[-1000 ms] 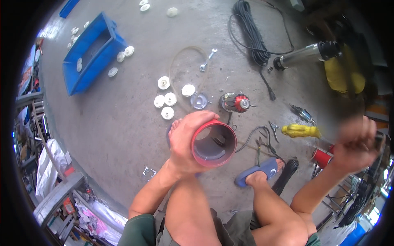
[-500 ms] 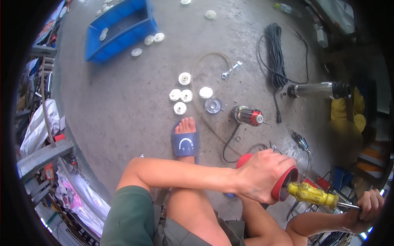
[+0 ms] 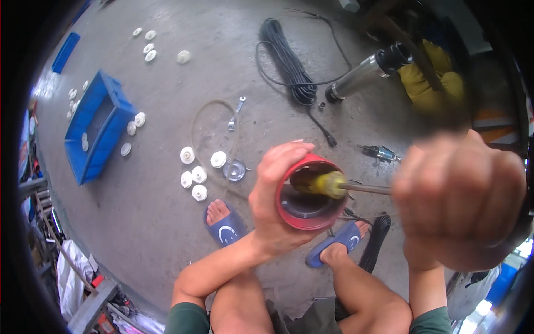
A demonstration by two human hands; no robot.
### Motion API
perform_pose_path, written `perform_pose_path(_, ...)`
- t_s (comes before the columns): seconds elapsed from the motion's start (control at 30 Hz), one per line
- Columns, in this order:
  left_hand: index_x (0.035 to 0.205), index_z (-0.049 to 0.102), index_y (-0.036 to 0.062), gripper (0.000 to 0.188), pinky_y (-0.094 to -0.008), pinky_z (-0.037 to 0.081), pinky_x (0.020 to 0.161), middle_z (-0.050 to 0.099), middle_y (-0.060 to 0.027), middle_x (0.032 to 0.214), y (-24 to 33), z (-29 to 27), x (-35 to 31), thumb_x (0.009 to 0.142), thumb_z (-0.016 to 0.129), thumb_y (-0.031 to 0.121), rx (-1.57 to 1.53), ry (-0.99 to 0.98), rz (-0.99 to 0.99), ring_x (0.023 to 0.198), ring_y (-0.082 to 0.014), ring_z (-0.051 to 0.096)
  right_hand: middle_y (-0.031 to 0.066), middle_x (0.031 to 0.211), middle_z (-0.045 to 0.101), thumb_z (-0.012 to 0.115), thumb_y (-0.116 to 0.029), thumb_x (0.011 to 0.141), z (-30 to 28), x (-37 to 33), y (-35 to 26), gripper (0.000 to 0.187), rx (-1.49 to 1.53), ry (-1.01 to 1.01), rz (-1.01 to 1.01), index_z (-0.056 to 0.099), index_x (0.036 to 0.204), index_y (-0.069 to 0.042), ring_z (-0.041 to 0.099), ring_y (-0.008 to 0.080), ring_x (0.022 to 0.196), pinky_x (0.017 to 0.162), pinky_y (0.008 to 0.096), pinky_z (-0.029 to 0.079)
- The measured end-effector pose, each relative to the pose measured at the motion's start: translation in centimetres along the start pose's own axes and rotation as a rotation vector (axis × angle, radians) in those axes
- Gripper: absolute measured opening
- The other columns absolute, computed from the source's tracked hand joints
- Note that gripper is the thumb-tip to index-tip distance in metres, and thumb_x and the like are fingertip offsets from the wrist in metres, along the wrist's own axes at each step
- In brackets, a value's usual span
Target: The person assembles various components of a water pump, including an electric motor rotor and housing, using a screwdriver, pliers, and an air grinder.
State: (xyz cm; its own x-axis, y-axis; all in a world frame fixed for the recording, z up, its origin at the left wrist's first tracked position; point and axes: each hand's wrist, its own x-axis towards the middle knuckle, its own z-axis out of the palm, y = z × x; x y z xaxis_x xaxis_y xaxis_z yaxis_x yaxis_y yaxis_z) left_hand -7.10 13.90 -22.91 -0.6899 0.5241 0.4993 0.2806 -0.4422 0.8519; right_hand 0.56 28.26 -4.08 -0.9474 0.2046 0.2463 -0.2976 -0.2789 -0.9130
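Note:
A red hollow cylinder [image 3: 311, 225] is gripped by my left hand [image 3: 271, 203], its fingers wrapped around the outside and the open end tilted toward me. Inside that mouth is the yellow handle of a screwdriver [image 3: 331, 185]. The metal shaft points out to the right, into my right hand [image 3: 459, 192]. That hand is closed in a fist around the shaft and smeared by motion. How deep the handle reaches, and whether it touches the inner wall, I cannot tell.
On the floor lie white round parts [image 3: 199, 175], a clear cup-shaped part [image 3: 235, 170], a wrench [image 3: 236, 113] and a blue crate [image 3: 95, 133]. Farther right are coiled black cable [image 3: 289, 61], a metal cylinder [image 3: 356, 79] and a small cable-ended tool [image 3: 380, 152]. My sandals [image 3: 225, 229] are below.
Both hands have come up, the cylinder moving left and turning its mouth toward me. The screwdriver handle has gone from outside the mouth to within it. The view has shifted too.

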Motion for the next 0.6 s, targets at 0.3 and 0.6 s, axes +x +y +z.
perform_pose_path(0.3,0.143,0.049,-0.0013,0.096,-0.0443,0.051,0.105,0.061,-0.02,0.135,-0.6,-1.8,-1.8,0.064,0.102,0.015,0.155,-0.059,-0.188,0.124,-0.0334,0.063,0.0053,0.055,0.046,0.057,-0.008,0.088,-0.8,3.7,9.2,0.032,0.0,-0.07,-0.398,0.044,0.059,-0.004,0.036,0.0162,0.043,0.041,0.0312,0.03)
perform_pose_path(0.6,0.145,0.048,0.0,0.097,-0.0379,0.051,0.103,0.063,-0.0138,0.135,-3.4,-3.0,-2.5,0.066,0.102,0.018,0.178,-0.08,-0.348,0.12,-0.0235,0.065,0.0026,0.055,0.039,0.039,-0.018,0.099,-1.0,3.6,9.6,0.041,0.032,0.187,0.033,0.039,0.061,-0.003,0.03,0.0113,0.046,0.04,0.0289,0.028)
